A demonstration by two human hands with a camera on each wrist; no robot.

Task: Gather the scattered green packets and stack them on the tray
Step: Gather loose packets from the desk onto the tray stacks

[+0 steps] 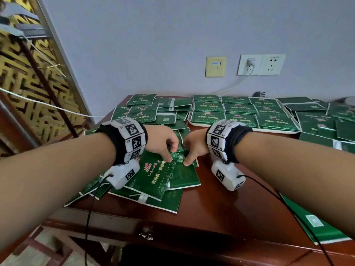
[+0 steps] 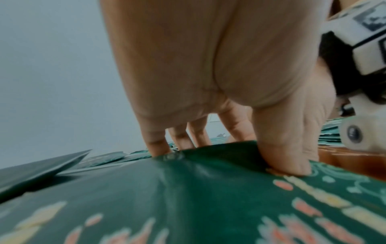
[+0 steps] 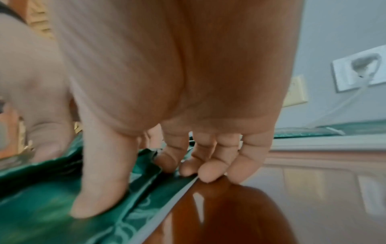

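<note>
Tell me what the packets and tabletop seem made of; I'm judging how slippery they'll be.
Packets: likely glossy plastic or foil film; one buckles and shines under the left hand and right hand. Tabletop: reddish-brown wood or veneer, probably lacquered; it mirrors highlights.

The print on the green packets point(image 1: 153, 169) was too small and blurred to read in any view. From the head camera, the fingertips of the left hand point(image 1: 161, 141) and right hand point(image 1: 194, 144) were tucked behind knuckles and crumpled foil, so how many packets each held could not be told. The tray point(image 1: 192, 122) was almost wholly covered; only its pale rim showed. The far-right packets ran off the picture's edge, with a blurred pale object point(image 1: 350, 100) beside them. In the left wrist view the near print smeared out; the right wrist view blurred the wall socket point(image 3: 359, 74).
</note>
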